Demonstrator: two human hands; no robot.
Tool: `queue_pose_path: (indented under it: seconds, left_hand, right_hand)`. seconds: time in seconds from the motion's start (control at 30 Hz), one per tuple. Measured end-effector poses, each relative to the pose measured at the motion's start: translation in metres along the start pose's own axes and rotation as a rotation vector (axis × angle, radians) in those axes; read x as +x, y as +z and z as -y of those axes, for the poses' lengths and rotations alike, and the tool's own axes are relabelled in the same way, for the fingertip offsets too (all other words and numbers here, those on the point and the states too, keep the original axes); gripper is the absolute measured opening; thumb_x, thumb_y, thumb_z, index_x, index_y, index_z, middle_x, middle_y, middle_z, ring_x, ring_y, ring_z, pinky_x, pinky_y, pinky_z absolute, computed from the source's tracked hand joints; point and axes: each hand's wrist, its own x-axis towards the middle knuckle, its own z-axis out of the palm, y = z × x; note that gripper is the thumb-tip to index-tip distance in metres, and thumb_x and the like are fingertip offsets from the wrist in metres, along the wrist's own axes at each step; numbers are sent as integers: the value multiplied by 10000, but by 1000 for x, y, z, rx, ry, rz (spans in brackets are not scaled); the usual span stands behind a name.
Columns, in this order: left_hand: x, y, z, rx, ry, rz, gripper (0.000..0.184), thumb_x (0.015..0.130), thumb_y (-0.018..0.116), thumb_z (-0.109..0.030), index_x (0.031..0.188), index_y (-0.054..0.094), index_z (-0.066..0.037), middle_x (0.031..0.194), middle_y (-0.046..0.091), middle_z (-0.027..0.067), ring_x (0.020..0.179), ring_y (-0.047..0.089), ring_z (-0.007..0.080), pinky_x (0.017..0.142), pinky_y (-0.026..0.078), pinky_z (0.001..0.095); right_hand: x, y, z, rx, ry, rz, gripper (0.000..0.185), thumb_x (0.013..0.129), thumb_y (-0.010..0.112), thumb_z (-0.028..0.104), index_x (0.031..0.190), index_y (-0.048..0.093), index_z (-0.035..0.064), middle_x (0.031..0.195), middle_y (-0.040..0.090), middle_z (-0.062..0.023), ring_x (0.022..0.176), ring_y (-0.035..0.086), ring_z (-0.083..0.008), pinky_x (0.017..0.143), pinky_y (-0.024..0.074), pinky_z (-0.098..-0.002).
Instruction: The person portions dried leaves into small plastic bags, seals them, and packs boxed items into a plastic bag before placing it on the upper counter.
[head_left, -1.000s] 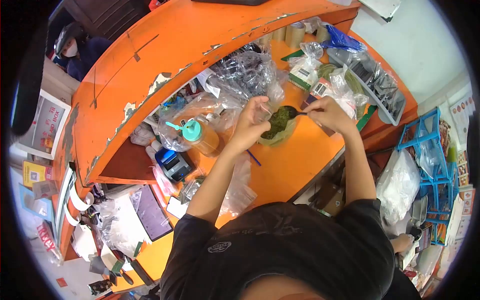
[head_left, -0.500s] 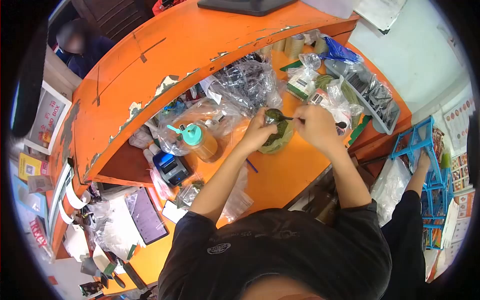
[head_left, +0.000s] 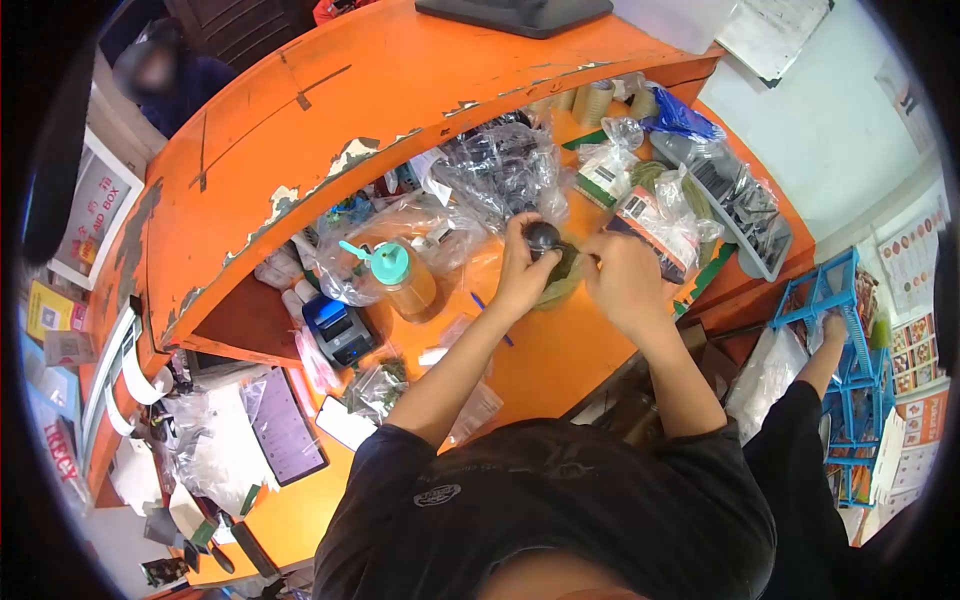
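My left hand [head_left: 520, 268] is closed around a small clear bag or cup, mostly hidden by the fingers and by a dark round spoon bowl. This black spoon [head_left: 541, 237] now shows its smooth, shiny back at the left fingertips. My right hand [head_left: 622, 277] is closed at the spoon's handle end, though the handle itself is hard to see. Beneath both hands sits an open green-tinted plastic bag [head_left: 562, 293] with chopped green herb inside. A bottle with a turquoise cap [head_left: 390, 264] and amber contents stands left of my left forearm.
A blue pen [head_left: 492, 320] and clear bags lie on the orange counter. Near the right hand are packaged goods [head_left: 655, 232] and a grey tray [head_left: 765, 225]. A label printer [head_left: 340, 332] stands left. At right, another person's arm [head_left: 822, 360] reaches to a blue rack [head_left: 840, 290].
Earlier the spoon bowl faced up with green herb in it; now its dark back shows at my left hand. My right hand has shifted slightly down. The camera view has turned a little.
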Motion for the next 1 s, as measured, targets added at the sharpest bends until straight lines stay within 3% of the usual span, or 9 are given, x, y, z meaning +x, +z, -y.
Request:
queue_pose_path:
  seconds: [0.13, 0.23, 0.33, 0.5, 0.6, 0.8, 0.9, 0.97, 1.0]
  left_hand:
    - [-1, -1, -5, -166, -75, -2, 522, 724, 607, -45, 1194, 383, -6, 1109, 440, 121, 1063, 456, 223, 925, 378, 315]
    - [-1, -7, -10, -7, 66, -18, 527, 713, 603, -35, 1195, 390, -16, 1106, 442, 113, 1070, 450, 210, 931, 368, 314]
    - [0, -23, -11, -237, -70, 28, 553, 692, 593, -4, 1208, 394, -11, 1123, 447, 102, 1093, 432, 187, 948, 354, 319]
    - [9, -53, -26, -956, -202, 140, 604, 626, 469, -155, 1209, 440, 3, 1023, 526, 107, 1034, 537, 290, 990, 382, 397]
    - [11, -61, -31, -1108, -238, 190, 649, 580, 477, -191, 1195, 470, 17, 1015, 540, 125, 1011, 545, 308, 959, 414, 410]
    - [9, -59, -38, -1072, -231, 155, 626, 579, 478, -188, 1172, 481, 12, 972, 535, 107, 930, 563, 293, 930, 429, 420]
    - [8, -74, -28, -651, -127, 168, 529, 627, 466, -135, 1139, 468, -5, 981, 510, 86, 954, 537, 231, 890, 423, 354]
    - [-3, -87, -16, -573, -159, 97, 494, 629, 459, -93, 1117, 470, -18, 965, 511, 77, 945, 535, 205, 822, 439, 311]
    - [-10, -86, -12, -547, -123, 46, 475, 629, 453, -69, 1102, 469, -32, 953, 512, 70, 858, 537, 169, 698, 433, 257]
  right_hand:
    - [1, 3, -2, 50, -44, -3, 57, 724, 617, 68, 690, 635, 27, 640, 591, -183, 629, 595, -365, 585, 465, -438]
    - [2, -6, -3, 85, -21, -57, 65, 735, 620, 61, 759, 659, 14, 693, 620, -166, 641, 607, -352, 598, 474, -416]
    - [2, -3, -21, -7, 83, 1, 85, 736, 616, 63, 777, 679, 22, 729, 641, -154, 662, 620, -344, 620, 487, -401]
    - [-12, 74, -61, -137, 141, 319, 79, 708, 614, 105, 693, 690, 89, 692, 646, -144, 665, 633, -338, 631, 512, -429]
    - [-17, 94, -65, 37, 18, 195, 78, 716, 619, 117, 695, 677, 69, 689, 637, -156, 694, 626, -345, 674, 504, -432]
    - [-2, 59, -31, 167, 99, 78, 173, 745, 648, 182, 778, 643, 12, 806, 639, -169, 824, 594, -370, 764, 478, -430]
    - [-15, 68, -44, -179, 85, 244, 275, 754, 647, 197, 910, 604, -25, 947, 636, -164, 908, 579, -371, 828, 451, -441]
    - [-34, 84, -54, -284, 85, 113, 273, 757, 642, 192, 889, 559, -32, 851, 628, -178, 840, 585, -386, 778, 454, -471]
    - [-39, 89, -57, -335, 83, 47, 275, 758, 639, 189, 878, 536, -35, 803, 624, -185, 806, 588, -393, 753, 455, -486]
